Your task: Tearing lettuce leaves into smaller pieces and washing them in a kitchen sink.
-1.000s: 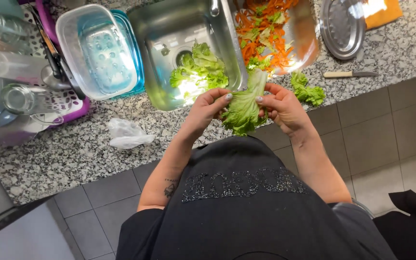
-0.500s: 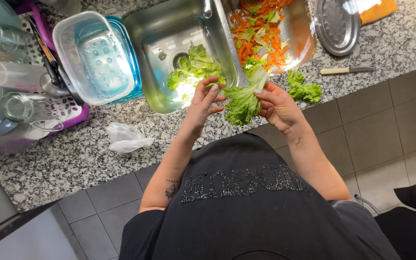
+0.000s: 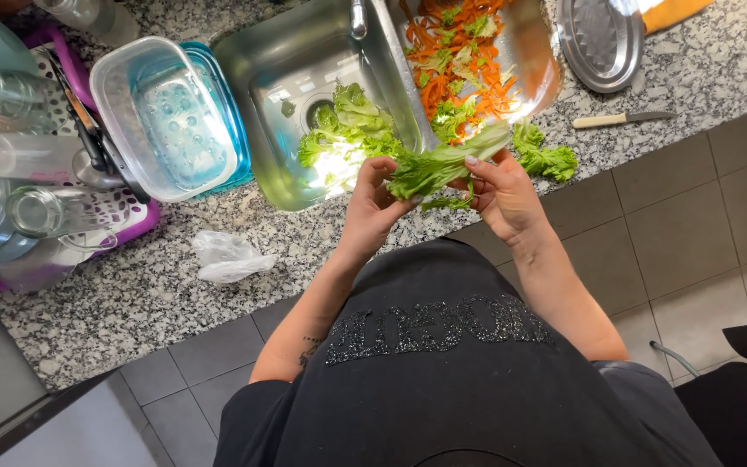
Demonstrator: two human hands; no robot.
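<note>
Both hands pinch one frilly green lettuce leaf (image 3: 443, 164).
Left hand (image 3: 373, 203) curls under it; right hand (image 3: 503, 195) grips its other end, above the steel sink (image 3: 261, 78).

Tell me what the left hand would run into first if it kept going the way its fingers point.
The left hand points up-frame, across the counter edge toward the sink. Past the lettuce leaf it grips, it would probably first meet the lettuce pile in the sink, though depth is unclear.
</note>
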